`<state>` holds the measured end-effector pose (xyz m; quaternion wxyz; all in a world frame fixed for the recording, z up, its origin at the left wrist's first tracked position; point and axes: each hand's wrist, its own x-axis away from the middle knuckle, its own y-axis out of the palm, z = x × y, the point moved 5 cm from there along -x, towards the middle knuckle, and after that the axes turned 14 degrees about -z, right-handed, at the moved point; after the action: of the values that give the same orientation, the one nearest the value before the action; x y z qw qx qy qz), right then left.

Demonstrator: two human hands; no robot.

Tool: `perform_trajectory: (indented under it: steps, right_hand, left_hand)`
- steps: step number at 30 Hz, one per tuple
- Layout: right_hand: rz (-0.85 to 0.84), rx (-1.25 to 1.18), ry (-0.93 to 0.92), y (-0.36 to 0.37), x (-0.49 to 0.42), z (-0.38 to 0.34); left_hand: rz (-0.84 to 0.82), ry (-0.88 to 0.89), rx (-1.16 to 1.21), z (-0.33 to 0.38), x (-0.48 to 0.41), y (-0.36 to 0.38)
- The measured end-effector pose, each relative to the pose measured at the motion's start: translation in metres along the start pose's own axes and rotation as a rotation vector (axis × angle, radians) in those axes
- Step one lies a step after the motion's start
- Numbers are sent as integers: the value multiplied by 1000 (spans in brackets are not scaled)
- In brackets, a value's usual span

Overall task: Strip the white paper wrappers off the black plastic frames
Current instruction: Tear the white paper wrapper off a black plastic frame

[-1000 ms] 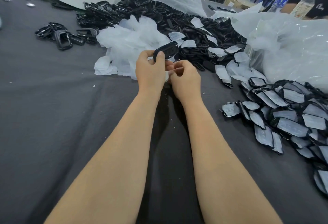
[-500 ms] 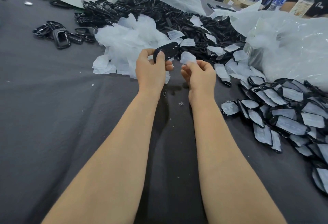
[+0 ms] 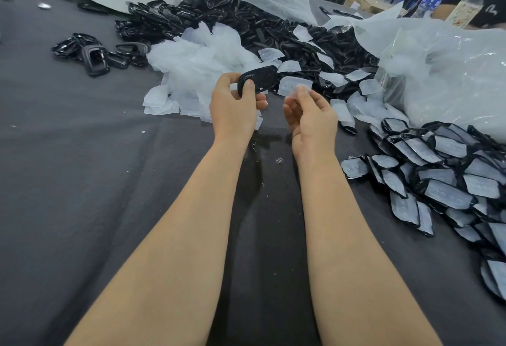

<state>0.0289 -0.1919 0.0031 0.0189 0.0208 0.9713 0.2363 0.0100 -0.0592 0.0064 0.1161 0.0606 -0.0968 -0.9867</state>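
Presently the left fingers [image 3: 248, 86] are curled round one black plastic frame [image 3: 260, 77], with the thumb laid across its near face. The frame is held tilted above the counter [image 3: 82, 195]. No paper is visible on the face turned to the camera; the far side cannot be seen. The right fingers [image 3: 301, 91] pinch a white paper wrapper [image 3: 293, 85] by its lower edge between thumb and forefinger. The remaining fingers are loosely bent beneath it and hold nothing. Wrapper and frame are just beside one another but apart, so the peel on this piece appears complete. Both the left hand [image 3: 235, 110] and the right hand [image 3: 312, 124] are clear of the cloth.

Recommended handling for the step in hand:
- Release the wrapper onto the heap of spent wrappers [image 3: 197, 63] directly beyond the left hand. Keep it off the wrapped frames [image 3: 443, 189] piled at the right, where a loose sheet could pass for an unprocessed piece.
- Before setting the frame down, turn it over and check the hidden side and inner edge for torn scraps.
- Place the frame with the bare frames [image 3: 246, 22] heaped behind the wrappers, keeping the two stocks well apart.

Further out, a small cluster of frames [image 3: 94, 56] lies at the left. A clear plastic bag [image 3: 451, 77] stands beyond the wrapped pile.
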Motion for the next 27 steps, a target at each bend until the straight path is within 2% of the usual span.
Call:
perform_trajectory:
  steps: [8, 13, 17, 20, 27]
  right_hand:
    - [-9, -59, -14, 0, -1, -1]
    - [60, 91, -44, -3, -2, -3]
    - [-55, 29, -85, 5, 0, -5]
    - [-152, 122, -44, 13, 0, -4]
    - [-95, 346, -34, 6, 1, -3]
  left_hand:
    - [1, 2, -8, 0, 0, 1]
    - [2, 8, -7, 2, 1, 0]
    - [0, 8, -13, 1, 1, 0]
    - [-8, 10, -25, 1, 0, 0]
    - [-18, 32, -39, 1, 0, 2]
